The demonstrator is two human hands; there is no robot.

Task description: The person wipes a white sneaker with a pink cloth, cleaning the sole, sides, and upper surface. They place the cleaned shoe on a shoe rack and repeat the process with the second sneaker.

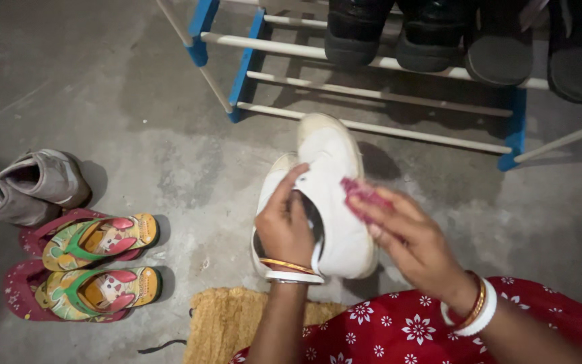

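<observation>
My left hand (283, 222) grips a white shoe (335, 175) by its opening and holds it up above the floor, sole side turned to the right. A second white shoe (271, 185) shows just behind it, mostly hidden. My right hand (412, 239) presses a small dark pink cloth (362, 195) against the side of the held shoe. Both wrists carry white and orange bangles.
A blue and white shoe rack (378, 94) stands ahead with dark shoes (432, 34) on its upper rail. At the left lie grey shoes (31, 185) and yellow-green flip-flops (95, 266) on red slippers. A tan mat (227, 323) lies by my red flowered clothing (412, 330).
</observation>
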